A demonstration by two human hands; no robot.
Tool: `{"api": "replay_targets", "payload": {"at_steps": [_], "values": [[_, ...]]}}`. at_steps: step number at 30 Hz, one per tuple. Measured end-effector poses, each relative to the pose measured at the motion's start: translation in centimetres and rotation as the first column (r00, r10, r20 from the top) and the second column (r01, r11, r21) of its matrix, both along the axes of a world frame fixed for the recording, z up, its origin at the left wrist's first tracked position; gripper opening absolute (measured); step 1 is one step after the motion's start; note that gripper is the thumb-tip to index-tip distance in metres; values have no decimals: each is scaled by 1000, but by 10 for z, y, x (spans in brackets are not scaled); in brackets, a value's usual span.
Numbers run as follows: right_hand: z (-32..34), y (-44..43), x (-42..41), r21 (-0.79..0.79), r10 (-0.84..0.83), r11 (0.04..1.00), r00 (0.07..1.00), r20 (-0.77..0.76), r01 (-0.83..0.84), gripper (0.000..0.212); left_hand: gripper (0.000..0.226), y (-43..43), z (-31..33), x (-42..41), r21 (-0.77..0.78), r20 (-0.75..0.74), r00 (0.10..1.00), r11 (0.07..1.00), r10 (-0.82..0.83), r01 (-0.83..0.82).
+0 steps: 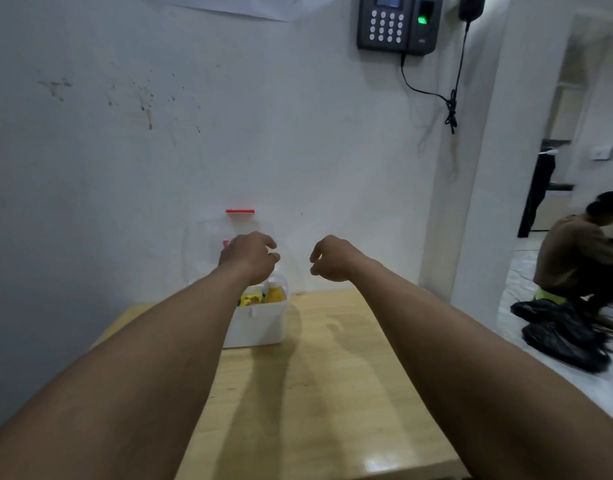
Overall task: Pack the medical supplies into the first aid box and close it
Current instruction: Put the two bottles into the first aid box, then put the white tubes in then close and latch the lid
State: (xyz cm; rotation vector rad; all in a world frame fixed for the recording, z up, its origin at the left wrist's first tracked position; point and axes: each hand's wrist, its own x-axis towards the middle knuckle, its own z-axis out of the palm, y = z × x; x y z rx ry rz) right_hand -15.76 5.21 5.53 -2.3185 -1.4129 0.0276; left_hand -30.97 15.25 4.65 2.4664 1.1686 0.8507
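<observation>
At the wooden table's (332,375) far edge, our white plastic box (260,327) holds yellow bottles (275,294); clear lid (208,244) upright; left hand (251,256) and right hand (331,259) loosely curled, empty.

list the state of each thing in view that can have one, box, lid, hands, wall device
first aid box: open, upright on the wooden table, supplies inside
clear lid: raised, leaning back toward the wall
yellow bottle: standing in the box
yellow packet: in the box, beside the bottle
left hand: over the box by the lid, fingers curled, contact unclear
right hand: in the air, empty, fingers loosely curled
keypad device: powered, green light on
</observation>
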Motion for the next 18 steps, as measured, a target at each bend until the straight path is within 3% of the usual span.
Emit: {"api": "replay_targets", "payload": {"at_steps": [10, 18], "values": [[-26, -91, 73, -15, -160, 987, 987, 7, 160, 24, 31, -80, -12, 77, -38, 19, 977, 977, -211, 211], [-72, -122, 122, -93, -248, 964, 969, 14, 248, 28, 22, -111, -76, 135, -169, -136, 959, 959, -249, 225]]}}
